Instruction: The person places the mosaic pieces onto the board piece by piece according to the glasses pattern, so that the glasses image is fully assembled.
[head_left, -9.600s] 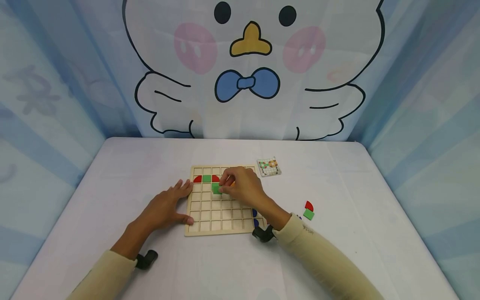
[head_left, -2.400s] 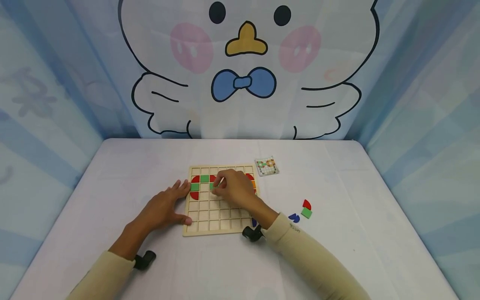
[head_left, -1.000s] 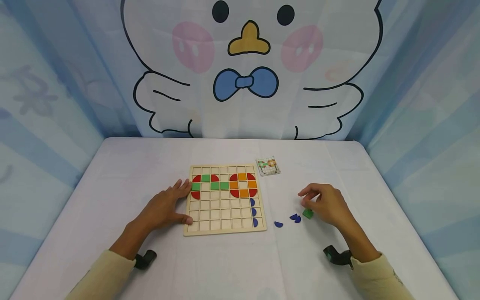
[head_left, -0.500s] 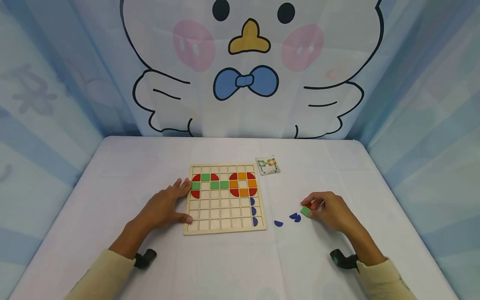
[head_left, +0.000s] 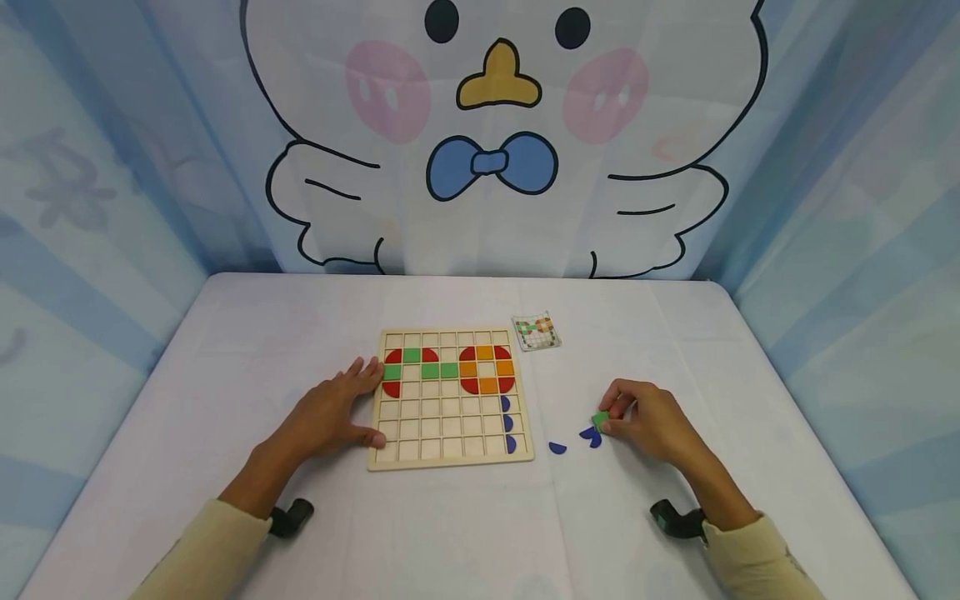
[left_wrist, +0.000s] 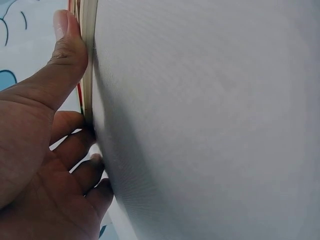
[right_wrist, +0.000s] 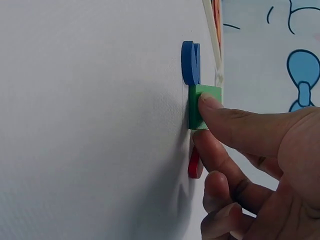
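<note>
My right hand (head_left: 648,421) pinches a green square block (head_left: 599,421) between thumb and index finger, low over the table right of the board. In the right wrist view, a red quarter-round block (right_wrist: 195,167) sits by the fingers; the head view hides it. Two blue half-round blocks (head_left: 591,437) lie against the green one. My left hand (head_left: 326,417) rests at the left edge of the wooden grid board (head_left: 442,429), thumb on its rim, fingers extended along its side. The board bears red, green and orange blocks (head_left: 487,385) in its upper rows.
A small pattern card (head_left: 536,332) lies beyond the board's upper right corner. Another blue half-round block (head_left: 557,448) lies right of the board, and blue half-rounds (head_left: 507,423) fill cells down its right side. A printed curtain rises behind the table.
More green and red blocks have appeared at the board's left. My right hand has left the board, taken the green square and brought it slightly left. My left hand has stayed put.
</note>
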